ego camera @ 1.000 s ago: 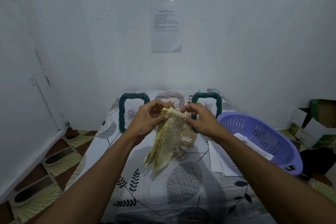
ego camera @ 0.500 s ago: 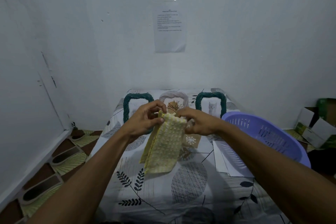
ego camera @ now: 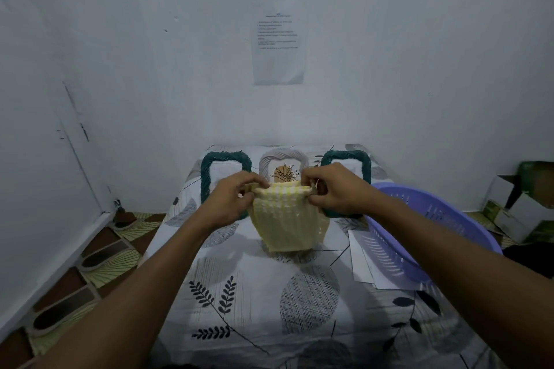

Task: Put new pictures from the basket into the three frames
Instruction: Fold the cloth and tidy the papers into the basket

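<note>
At frame centre I hold a yellow waffle-weave cloth [ego camera: 287, 225] by its top corners. My left hand [ego camera: 232, 198] and right hand [ego camera: 338, 189] each pinch it tight so it hangs flat, probably for folding. Behind it stand the left green frame [ego camera: 207, 177], pale frame [ego camera: 281, 159] and right green frame [ego camera: 364, 165]. The lilac basket [ego camera: 434, 219] sits at right, with white sheets [ego camera: 359, 263] beside it.

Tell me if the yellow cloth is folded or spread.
Folded: the yellow cloth hangs from the left hand and right hand, offset layers showing along its right edge.
</note>
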`<control>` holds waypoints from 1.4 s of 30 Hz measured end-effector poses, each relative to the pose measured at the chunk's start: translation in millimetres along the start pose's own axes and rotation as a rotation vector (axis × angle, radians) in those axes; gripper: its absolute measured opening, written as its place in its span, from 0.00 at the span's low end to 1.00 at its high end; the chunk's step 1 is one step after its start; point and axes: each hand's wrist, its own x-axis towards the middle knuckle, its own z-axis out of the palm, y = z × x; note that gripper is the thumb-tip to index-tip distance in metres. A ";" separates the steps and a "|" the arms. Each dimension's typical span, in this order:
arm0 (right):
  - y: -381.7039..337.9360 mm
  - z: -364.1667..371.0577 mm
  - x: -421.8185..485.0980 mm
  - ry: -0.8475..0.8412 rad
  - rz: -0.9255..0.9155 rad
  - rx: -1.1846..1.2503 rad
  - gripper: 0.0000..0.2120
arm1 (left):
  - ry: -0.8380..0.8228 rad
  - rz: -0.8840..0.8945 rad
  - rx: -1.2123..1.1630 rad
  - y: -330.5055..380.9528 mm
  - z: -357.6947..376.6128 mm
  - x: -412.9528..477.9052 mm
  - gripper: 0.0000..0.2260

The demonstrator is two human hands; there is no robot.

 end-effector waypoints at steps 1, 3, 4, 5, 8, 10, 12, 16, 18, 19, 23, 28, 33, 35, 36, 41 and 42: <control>0.4 -1.7 0.5 -0.018 0.012 -0.018 0.09 | -0.011 0.005 0.047 0.9 1.3 1.2 0.15; 0.8 -4.2 1.4 -0.059 0.026 -0.040 0.09 | -0.037 0.014 0.153 5.2 3.3 3.3 0.14; 0.2 -5.2 1.4 -0.068 0.029 -0.032 0.08 | -0.044 0.013 0.176 7.6 4.3 4.2 0.13; -0.3 -5.8 0.9 -0.067 0.034 -0.007 0.07 | -0.043 0.007 0.175 9.2 5.4 4.8 0.12; -3.2 -6.6 -2.6 -0.038 0.061 0.103 0.03 | -0.025 -0.036 0.066 9.3 5.4 4.1 0.11; -4.9 -6.1 -6.2 -0.023 0.101 0.152 0.05 | -0.026 -0.057 -0.017 8.5 5.0 2.7 0.09; -3.9 -4.9 -9.2 -0.008 0.145 0.168 0.07 | -0.039 -0.047 -0.041 8.3 5.3 2.3 0.07; 6.6 -4.0 -13.4 0.022 0.159 0.103 0.04 | 0.047 -0.050 0.003 8.4 7.8 3.4 0.05; 10.5 -4.7 -15.6 0.025 0.166 0.085 0.04 | 0.083 -0.066 0.044 7.8 8.0 5.1 0.05; 10.9 -5.1 -16.2 0.037 0.169 0.090 0.04 | 0.092 -0.063 0.079 8.5 7.4 6.0 0.05; 5.9 -12.4 -10.8 0.159 0.160 0.087 0.03 | 0.093 0.026 0.221 16.2 -2.0 14.5 0.06; 8.3 -25.7 13.1 0.264 0.186 0.118 0.09 | 0.212 0.094 0.261 25.7 -17.3 35.2 0.08; 0.0 -17.8 14.1 0.569 0.066 0.080 0.06 | 0.425 0.315 0.302 27.0 -14.7 35.7 0.10; -3.9 2.8 -7.4 0.561 0.029 0.095 0.06 | 0.398 0.368 0.320 16.5 -2.8 15.8 0.07; -4.1 17.5 -23.9 0.512 0.037 0.132 0.07 | 0.351 0.363 0.299 9.4 7.4 0.5 0.06; 10.3 95.1 -102.5 0.013 0.095 0.318 0.03 | -0.184 0.190 0.080 -34.3 62.5 -72.5 0.05; 12.6 103.4 -108.0 -0.045 0.117 0.348 0.03 | -0.250 0.156 0.050 -42.0 69.6 -76.8 0.05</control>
